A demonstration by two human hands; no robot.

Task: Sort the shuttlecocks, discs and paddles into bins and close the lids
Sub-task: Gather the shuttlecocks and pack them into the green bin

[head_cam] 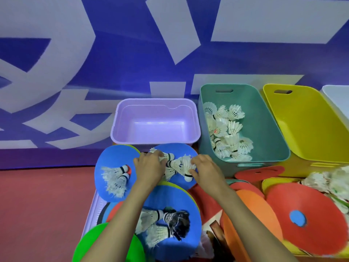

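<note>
Left hand [149, 167] and right hand [206, 172] both curl their fingers round a cluster of shuttlecocks [179, 164] at frame centre. Above them stands the purple bin [120, 121]. The teal bin [264, 121] at centre right holds more shuttlecocks, and the gripped cluster lies on a blue disc [181, 148].

The left hand [149, 165] and the right hand [205, 169] both grab a bunch of white shuttlecocks [177, 164]; the bunch lies on a blue disc [187, 149]; just behind it stands an open purple bin [120, 118]; the green bin [264, 129] to its right has lots of shuttlecocks in it; the yellow bin [306, 125] is next to that; 2 more lie on the left disc [113, 157]; a green disc [94, 242], an orange disc [255, 214] and a red disc [321, 201] lie nearer.
</note>
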